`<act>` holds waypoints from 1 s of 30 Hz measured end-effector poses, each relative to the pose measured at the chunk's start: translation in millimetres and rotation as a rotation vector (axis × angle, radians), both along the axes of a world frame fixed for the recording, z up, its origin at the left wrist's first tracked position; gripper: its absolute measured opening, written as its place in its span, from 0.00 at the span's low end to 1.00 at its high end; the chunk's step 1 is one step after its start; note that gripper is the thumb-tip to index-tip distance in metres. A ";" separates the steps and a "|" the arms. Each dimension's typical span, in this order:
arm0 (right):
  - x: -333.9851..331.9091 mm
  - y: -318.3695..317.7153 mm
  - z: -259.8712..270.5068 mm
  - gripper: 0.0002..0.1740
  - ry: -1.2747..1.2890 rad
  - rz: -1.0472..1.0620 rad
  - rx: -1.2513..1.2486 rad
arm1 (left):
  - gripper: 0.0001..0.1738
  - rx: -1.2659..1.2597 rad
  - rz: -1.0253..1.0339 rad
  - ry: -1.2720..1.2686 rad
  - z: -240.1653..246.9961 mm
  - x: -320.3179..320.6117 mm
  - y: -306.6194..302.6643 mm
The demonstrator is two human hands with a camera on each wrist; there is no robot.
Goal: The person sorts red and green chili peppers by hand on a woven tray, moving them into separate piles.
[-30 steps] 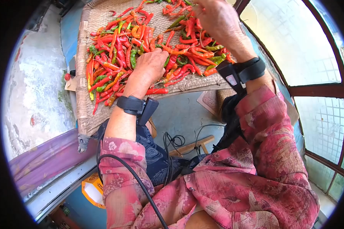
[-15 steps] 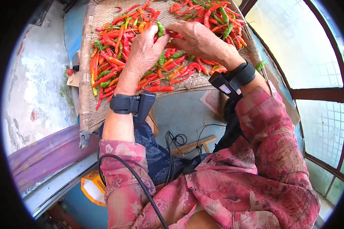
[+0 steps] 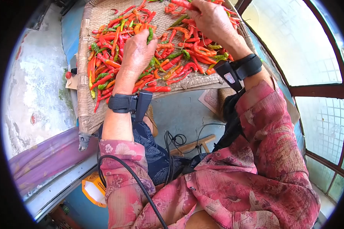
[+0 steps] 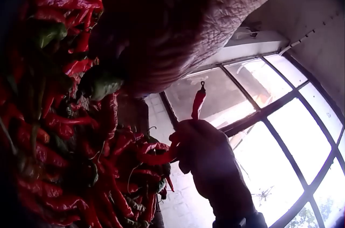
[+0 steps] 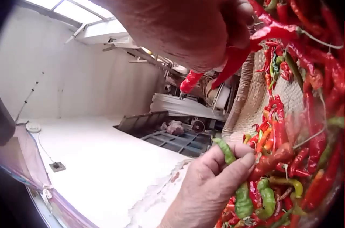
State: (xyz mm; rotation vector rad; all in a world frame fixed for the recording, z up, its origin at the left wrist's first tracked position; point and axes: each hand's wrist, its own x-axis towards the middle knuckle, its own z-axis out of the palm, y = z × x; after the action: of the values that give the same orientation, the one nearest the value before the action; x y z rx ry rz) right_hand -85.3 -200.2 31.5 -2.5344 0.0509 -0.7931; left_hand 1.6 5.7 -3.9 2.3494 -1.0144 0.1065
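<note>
Red, orange and green chili peppers (image 3: 107, 63) lie heaped on a woven tray (image 3: 88, 17). Over the left heap, my left hand (image 3: 135, 51) pinches a green chili pepper (image 3: 150, 34) between thumb and fingers. The right wrist view shows this green chili (image 5: 223, 150) poking up from the left hand (image 5: 207, 185). Farther right and forward, my right hand (image 3: 214, 23) grips red chili peppers (image 3: 181, 4) above the second heap. In the left wrist view, one red chili (image 4: 199, 104) sticks up from that hand (image 4: 207, 158), stem end upward.
A strip of bare weave (image 3: 162, 23) separates the two heaps. Framed window panes (image 3: 294, 42) stand close on the right, a white wall (image 3: 42, 84) on the left. A black cable (image 3: 135, 175) runs over the left sleeve. Below are a wooden stool (image 3: 195, 145) and an orange box (image 3: 93, 189).
One second ago the left hand was down among the peppers; it has since lifted with the green chili. The right hand came in beside it, then moved back to the upper right holding red chilies.
</note>
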 end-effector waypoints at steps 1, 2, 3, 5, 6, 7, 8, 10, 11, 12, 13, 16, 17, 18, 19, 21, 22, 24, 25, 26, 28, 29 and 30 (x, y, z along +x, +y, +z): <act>1.8 -5.6 -1.3 0.09 -0.001 -0.055 -0.014 | 0.12 -0.016 0.054 0.029 0.9 2.4 -0.6; 5.9 -14.2 -3.4 0.09 -0.003 -0.111 -0.029 | 0.12 -0.015 0.052 0.029 3.1 3.6 0.3; 6.0 -16.8 2.2 0.09 -0.138 -0.117 -0.031 | 0.12 -0.106 0.079 0.051 6.4 4.6 1.2; -4.4 -27.1 15.9 0.08 -0.039 -0.251 0.231 | 0.12 -0.229 0.160 0.164 13.5 4.0 2.2; -5.7 -30.0 19.6 0.09 0.021 -0.280 0.393 | 0.12 -0.230 0.161 0.164 10.6 7.4 2.0; -5.6 -34.3 17.0 0.09 0.021 -0.278 0.394 | 0.13 -0.331 0.174 0.209 6.1 13.5 1.6; -3.4 -40.6 11.6 0.09 -0.083 -0.322 0.271 | 0.13 -0.432 0.186 0.253 2.8 17.6 2.1; 2.9 -52.8 2.8 0.10 -0.185 -0.365 0.145 | 0.14 -0.517 0.169 0.307 5.2 14.0 -0.3; 7.8 -58.5 -0.7 0.10 -0.358 -0.406 0.070 | 0.13 -0.542 0.144 0.318 6.1 12.5 -0.8; 8.4 -53.3 4.7 0.11 -0.530 -0.443 -0.005 | 0.12 -0.566 0.121 0.329 7.6 10.8 -0.7; 4.4 -50.8 11.8 0.10 -0.456 -0.416 0.213 | 0.11 -0.477 0.142 0.316 11.5 8.5 -0.1; 7.9 -55.4 13.0 0.10 -0.389 -0.349 0.558 | 0.12 -0.498 0.103 0.323 11.9 3.3 -3.1; 7.1 -60.3 9.9 0.10 -0.389 -0.350 0.558 | 0.12 -0.522 0.088 0.323 9.3 3.5 -3.7; 4.9 -60.5 11.7 0.13 -0.281 -0.422 0.476 | 0.12 -0.523 0.086 0.323 9.0 3.0 -4.1; 3.9 -60.1 13.1 0.16 -0.174 -0.489 0.394 | 0.12 -0.520 0.079 0.318 9.1 2.3 -4.1; 5.3 -56.6 6.2 0.20 -0.166 -0.607 0.121 | 0.12 -0.518 0.075 0.311 9.7 1.4 -3.5; 6.2 -52.5 4.1 0.24 -0.154 -0.719 -0.156 | 0.12 -0.557 0.063 0.342 9.9 0.5 -3.8; 6.5 -39.7 5.6 0.26 -0.249 -0.412 -0.094 | 0.12 -0.598 0.049 0.373 10.8 -1.7 -5.5; 0.4 -26.1 12.6 0.25 -0.268 -0.238 -0.149 | 0.12 -0.596 0.041 0.376 12.6 -3.5 -6.2; -11.3 -2.9 24.3 0.19 -0.193 0.019 0.065 | 0.12 -0.594 0.032 0.379 13.4 -4.4 -7.1; -1.2 14.1 6.5 0.22 -0.048 0.289 -0.087 | 0.11 -0.585 0.019 0.369 13.4 -4.8 -8.9; -0.4 26.5 -8.6 0.20 -0.217 0.392 0.106 | 0.11 -0.579 0.005 0.359 12.9 -5.6 -10.2; -0.3 34.7 -15.0 0.17 -0.279 0.410 -0.036 | 0.11 -0.579 0.003 0.360 11.6 -5.2 -11.3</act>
State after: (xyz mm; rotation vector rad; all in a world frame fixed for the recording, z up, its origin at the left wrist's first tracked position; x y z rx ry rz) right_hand -85.6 -165.5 16.6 -2.3239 -0.5582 -0.9670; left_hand -3.6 -5.7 7.7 1.7591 -0.6863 -0.0223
